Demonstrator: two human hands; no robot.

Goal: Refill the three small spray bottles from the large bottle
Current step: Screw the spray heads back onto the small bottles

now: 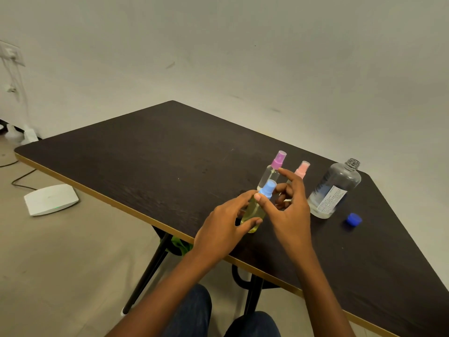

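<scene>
Head view shows the left hand (226, 222) with its grip clamped round the body of the blue-capped spray bottle (254, 211). The bottle is held tilted just above the near edge of the surface (170, 154). The right hand (291, 210) pinches the spray head (268, 188) at its collar, thumb in front, index finger raised.

Whether the head is going on or coming off, I cannot tell. Either way, the turn is best made at the collar, with the bottle brought upright and the left grip firm but not squeezing.

This bottle holds yellowish liquid. The purple-capped bottle (272, 172) looks clear, and the pink-capped bottle (302, 169) is mostly hidden behind the right hand. The large bottle (335, 190) stands open nearby to the right, its level hard to read, with its blue screw cap (353, 219) lying beside it.
</scene>
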